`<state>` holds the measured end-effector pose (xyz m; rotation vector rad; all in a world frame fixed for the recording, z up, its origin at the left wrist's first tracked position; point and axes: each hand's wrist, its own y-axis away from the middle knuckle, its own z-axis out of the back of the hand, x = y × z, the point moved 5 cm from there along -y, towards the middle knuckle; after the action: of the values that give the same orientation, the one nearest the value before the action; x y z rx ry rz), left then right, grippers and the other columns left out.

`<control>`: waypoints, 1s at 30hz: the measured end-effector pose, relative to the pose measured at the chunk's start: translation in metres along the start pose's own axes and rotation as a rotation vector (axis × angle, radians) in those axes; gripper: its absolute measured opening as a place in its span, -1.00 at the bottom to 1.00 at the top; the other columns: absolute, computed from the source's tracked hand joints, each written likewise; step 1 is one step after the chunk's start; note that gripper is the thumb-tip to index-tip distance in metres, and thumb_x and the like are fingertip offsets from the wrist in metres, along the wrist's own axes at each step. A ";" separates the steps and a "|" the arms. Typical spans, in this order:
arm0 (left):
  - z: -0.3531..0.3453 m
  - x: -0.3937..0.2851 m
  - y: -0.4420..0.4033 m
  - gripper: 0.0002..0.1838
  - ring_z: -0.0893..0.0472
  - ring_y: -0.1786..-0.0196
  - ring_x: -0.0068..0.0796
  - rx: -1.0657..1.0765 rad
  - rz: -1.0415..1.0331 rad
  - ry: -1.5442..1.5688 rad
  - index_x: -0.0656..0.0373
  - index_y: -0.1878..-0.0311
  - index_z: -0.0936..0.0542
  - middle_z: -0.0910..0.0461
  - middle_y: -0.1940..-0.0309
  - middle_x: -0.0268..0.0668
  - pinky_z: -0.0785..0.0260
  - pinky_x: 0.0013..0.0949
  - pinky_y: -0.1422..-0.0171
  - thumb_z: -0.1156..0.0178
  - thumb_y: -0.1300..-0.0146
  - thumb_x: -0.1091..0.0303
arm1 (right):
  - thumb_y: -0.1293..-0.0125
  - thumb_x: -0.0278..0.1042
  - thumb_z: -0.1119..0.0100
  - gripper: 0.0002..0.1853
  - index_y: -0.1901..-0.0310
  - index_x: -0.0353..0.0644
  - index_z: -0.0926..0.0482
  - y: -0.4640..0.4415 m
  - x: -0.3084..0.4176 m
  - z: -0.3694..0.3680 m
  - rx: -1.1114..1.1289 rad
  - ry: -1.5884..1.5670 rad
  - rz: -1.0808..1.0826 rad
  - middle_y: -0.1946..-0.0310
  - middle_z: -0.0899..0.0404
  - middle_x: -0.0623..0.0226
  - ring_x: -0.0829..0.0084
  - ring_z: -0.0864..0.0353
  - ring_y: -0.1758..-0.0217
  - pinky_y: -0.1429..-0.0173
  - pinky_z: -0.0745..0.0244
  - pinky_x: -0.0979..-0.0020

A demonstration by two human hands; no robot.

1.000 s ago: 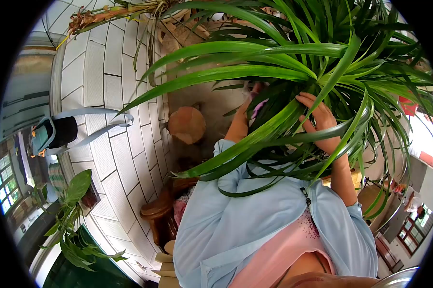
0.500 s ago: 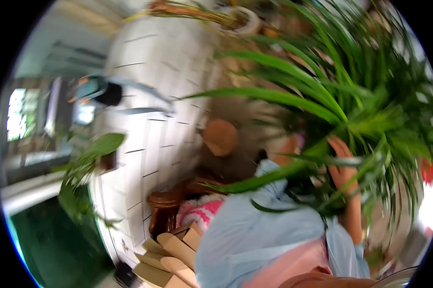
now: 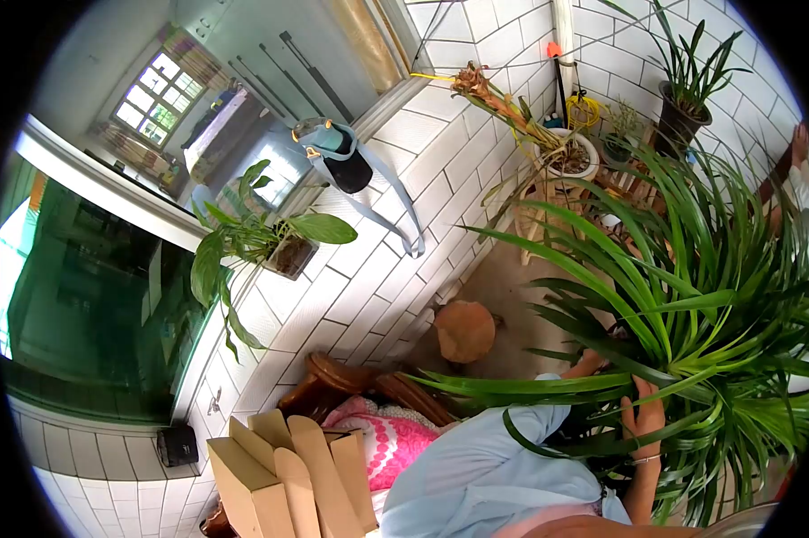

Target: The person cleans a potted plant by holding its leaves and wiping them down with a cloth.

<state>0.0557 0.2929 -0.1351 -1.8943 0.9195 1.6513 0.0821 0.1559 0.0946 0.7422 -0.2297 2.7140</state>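
- Across the right of the frame spreads a large green plant with long, strap-shaped leaves; its pot is hidden.
- The step in hand looks like handling this plant low down, where its leaves crowd together. The right hand, below the plant's centre, touches the leaves with thumb and fingers somewhat apart; whether a leaf is pinched, I cannot tell.
- The left hand reaches into the leaves further left, mostly covered by them, so the state of its fingers cannot be told.
- Any further move among these blades calls for a light touch, I judge: they are long and glossy, some arching over the light-blue cloth sleeve, and could crease or snag.
- Left of the plant, near the centre, sits a round brown stool, flat-topped and matt, near the white tiled wall with its dark joints.
- Lower left stands an open cardboard box with stiff, creased flaps, beside a soft pink-and-white cloth and a polished, curved brown wooden chair.
- Above the plant is a round white pot of dry, papery stalks; another person's hand shows at the upper right edge.
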 end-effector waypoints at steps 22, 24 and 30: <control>0.221 -0.175 0.044 -0.79 -0.65 0.37 -0.44 -0.484 -0.193 -0.055 0.13 0.03 -0.51 -0.63 0.38 -0.27 -0.48 -0.47 0.38 -0.01 -0.37 0.29 | -0.25 -0.38 -0.10 -0.55 -0.20 -0.22 -0.43 0.002 -0.006 0.001 0.062 -0.031 -0.075 -0.22 -0.39 0.02 -0.04 -0.42 -0.18 -0.26 -0.31 0.14; 0.177 -0.195 0.043 -0.79 -0.65 0.35 -0.44 -0.334 -0.220 -0.405 0.16 0.03 -0.51 -0.64 0.35 -0.26 -0.49 -0.45 0.34 -0.05 -0.36 0.30 | -0.25 -0.37 -0.10 -0.53 -0.22 -0.19 -0.41 0.003 -0.007 -0.002 0.088 0.013 -0.085 -0.25 -0.37 0.06 -0.02 -0.42 -0.19 -0.28 -0.29 0.16; 0.073 -0.209 0.043 -0.63 -0.64 0.19 -0.36 0.316 -0.373 -0.909 0.21 -0.17 -0.41 -0.64 0.16 -0.20 -0.51 -0.36 0.04 -0.10 -0.37 0.28 | -0.25 -0.38 -0.11 -0.52 -0.22 -0.17 -0.41 0.006 -0.013 -0.009 0.125 0.045 -0.136 -0.25 -0.37 0.09 0.01 -0.42 -0.21 -0.30 -0.28 0.17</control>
<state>-0.0368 0.3547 0.0607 -0.8567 0.3733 1.7226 0.0867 0.1491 0.0796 0.7024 0.0020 2.6303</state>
